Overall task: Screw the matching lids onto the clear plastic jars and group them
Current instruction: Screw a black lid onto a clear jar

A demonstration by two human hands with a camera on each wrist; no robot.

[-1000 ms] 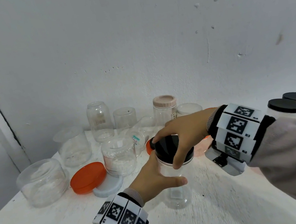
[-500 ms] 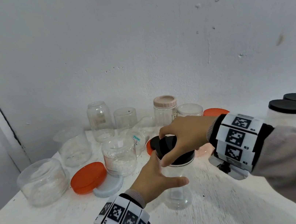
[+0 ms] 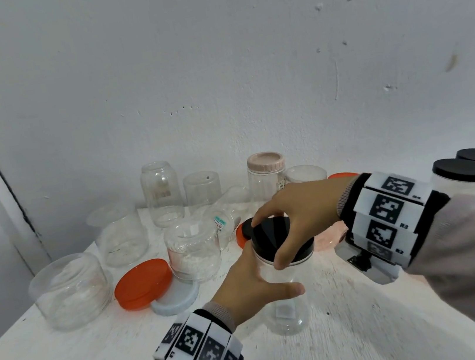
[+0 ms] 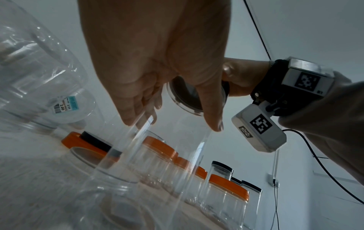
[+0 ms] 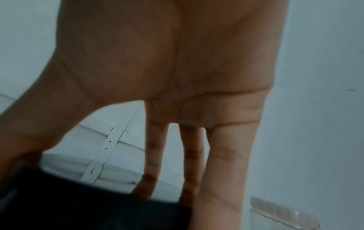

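A tall clear plastic jar (image 3: 286,311) stands upright at the middle of the white table (image 3: 72,358). My left hand (image 3: 254,282) grips its body from the left, thumb across the front. On the jar's mouth sits a black lid (image 3: 269,233); my right hand (image 3: 291,218) reaches over from the right and holds it, thumb on the front rim, fingers over the top. The left wrist view looks up through the jar (image 4: 157,155) at the lid's underside (image 4: 187,95). In the right wrist view the fingers (image 5: 222,163) reach down to the blurred black lid (image 5: 88,202).
Several lidless clear jars (image 3: 121,234) stand at the back left, one with a pink lid (image 3: 266,161). An orange lid (image 3: 143,283) and a pale lid (image 3: 176,296) lie left of the held jar. Black-lidded jars (image 3: 463,173) stand at the right, orange-lidded ones (image 4: 226,196) nearby.
My right hand has turned on the black lid, its fingers shifting round the rim and its wrist rising slightly. The left hand and the jar have stayed in place.
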